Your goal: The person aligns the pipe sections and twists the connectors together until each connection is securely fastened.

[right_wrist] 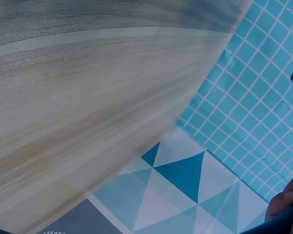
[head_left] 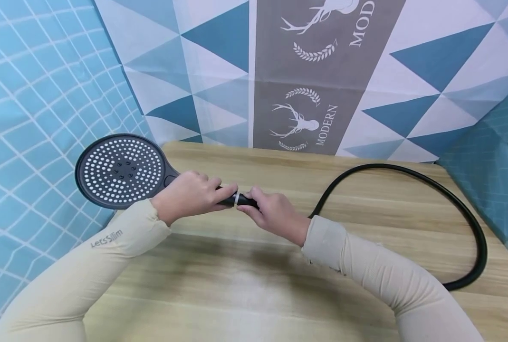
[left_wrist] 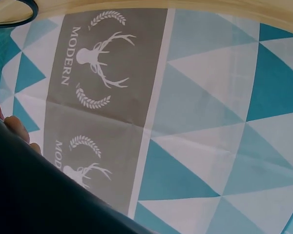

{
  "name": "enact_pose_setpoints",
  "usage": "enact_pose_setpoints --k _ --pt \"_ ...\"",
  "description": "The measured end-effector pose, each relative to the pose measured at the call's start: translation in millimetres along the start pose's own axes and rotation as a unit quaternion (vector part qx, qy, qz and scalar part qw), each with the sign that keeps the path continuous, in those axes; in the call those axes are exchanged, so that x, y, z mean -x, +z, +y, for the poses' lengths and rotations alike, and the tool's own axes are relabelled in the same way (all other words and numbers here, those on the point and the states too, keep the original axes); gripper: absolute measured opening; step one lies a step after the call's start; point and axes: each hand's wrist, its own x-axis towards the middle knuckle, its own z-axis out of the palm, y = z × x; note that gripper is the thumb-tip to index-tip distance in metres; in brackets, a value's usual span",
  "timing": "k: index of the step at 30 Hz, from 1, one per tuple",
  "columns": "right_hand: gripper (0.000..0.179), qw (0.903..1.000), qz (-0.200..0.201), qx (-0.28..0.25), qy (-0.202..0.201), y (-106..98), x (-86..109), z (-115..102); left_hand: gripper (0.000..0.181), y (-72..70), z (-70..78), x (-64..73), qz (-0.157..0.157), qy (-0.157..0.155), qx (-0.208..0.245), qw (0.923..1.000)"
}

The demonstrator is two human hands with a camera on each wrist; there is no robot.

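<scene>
**Both hands at the joint: steady one side, keep the two in line**

The left hand [head_left: 191, 194] is wrapped round the handle [head_left: 227, 202] of the black handheld shower head [head_left: 123, 171]. The right hand [head_left: 275, 209] pinches the black hose end [head_left: 247, 202] between thumb and fingers. Between the grips sits a pale ring [head_left: 236, 198]; whether it is collar, washer or thread, I can't tell, nor how tightly the parts are seated.

Handle and hose end lie nearly on one line, which looks right: tilted, a threaded joint would likely bind. Best let the left hand stay firm and the right fingers do any turning, close to the ring.

Farther left, the shower head sits spray face up, near the blue tile-print sheet [head_left: 31, 156]. Its broad head would probably swing if the left grip slackened. To the right, the shower hose [head_left: 479, 237] loops over the wood-grain table [head_left: 245, 289] and passes out of sight at the right forearm; there seems slack enough, but twist could build, so leave it free to roll.
</scene>
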Motion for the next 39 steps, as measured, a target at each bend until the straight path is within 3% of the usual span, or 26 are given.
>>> enact_pose_setpoints --k 3,8,13,19,22,25,28,30,35,39 --pt "0.027 0.9994 -0.006 -0.033 0.010 0 -0.9 0 0.044 1.2 -1.0 0.8 -0.004 -0.003 0.002 1.0000" --pt "0.023 0.9916 -0.042 -0.105 0.063 -1 -0.8 0 0.041 3.9 0.4 3.0 -0.013 -0.005 0.009 0.9999" --pt "0.018 0.9677 -0.080 -0.192 0.143 -3 -8.3 0 0.040 5.7 0.3 5.0 -0.011 -0.007 0.006 0.9999" --pt "0.015 0.9483 -0.111 -0.223 0.197 -9 -13.3 1 0.041 3.7 -0.6 4.4 -0.015 -0.015 0.008 0.9997" --pt "0.034 0.9407 -0.131 -0.219 0.223 -12 -8.5 -1 0.041 3.2 1.6 1.5 -0.020 -0.015 0.011 0.9996" --pt "0.046 0.9537 -0.118 -0.181 0.210 -14 -2.2 -2 0.040 2.2 3.8 -2.6 -0.025 -0.015 0.013 0.9995" --pt "0.033 0.9700 -0.077 -0.150 0.175 -14 4.9 -1 0.039 3.6 6.2 -6.9 -0.022 -0.014 0.015 0.9995" --pt "0.024 0.9737 -0.056 -0.156 0.157 -12 6.2 -1 0.039 3.6 5.7 -7.0 -0.019 -0.014 0.015 0.9996" --pt "0.016 0.9632 -0.040 -0.210 0.163 -10 3.7 0 0.041 5.9 2.1 -4.1 -0.020 -0.011 0.019 0.9996" --pt "0.015 0.9399 -0.038 -0.262 0.216 -10 0.6 -1 0.041 8.8 1.0 -4.1 -0.020 -0.007 0.023 0.9995"
